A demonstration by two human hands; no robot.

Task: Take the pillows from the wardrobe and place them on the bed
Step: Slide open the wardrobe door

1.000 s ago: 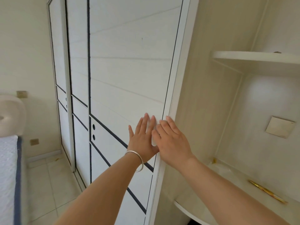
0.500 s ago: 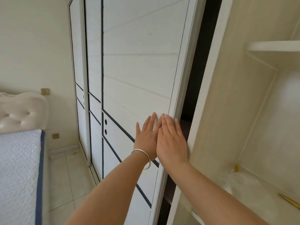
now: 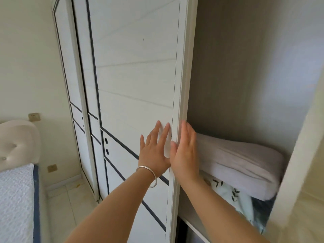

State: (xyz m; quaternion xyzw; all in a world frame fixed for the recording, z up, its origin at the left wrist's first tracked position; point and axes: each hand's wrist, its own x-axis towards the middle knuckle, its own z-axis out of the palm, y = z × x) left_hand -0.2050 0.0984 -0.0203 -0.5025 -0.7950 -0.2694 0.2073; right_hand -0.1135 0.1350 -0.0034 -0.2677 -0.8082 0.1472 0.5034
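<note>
The white sliding wardrobe door stands partly slid to the left. My left hand, with a silver bangle on the wrist, lies flat on the door's face, fingers spread. My right hand presses flat against the door's right edge. In the opened compartment a grey pillow lies on a shelf, on top of a light leaf-patterned pillow or bedding that is mostly hidden. The bed, with a white quilted mattress and blue edge, is at the lower left.
A padded cream headboard stands at the left by the wall. Further wardrobe doors run back on the left. The wardrobe's cream side panel frames the opening on the right. Tiled floor lies between bed and wardrobe.
The door has slid left under both flat hands, widening the gap from a dark slit to an open compartment where the pillows show. The view has shifted right.
</note>
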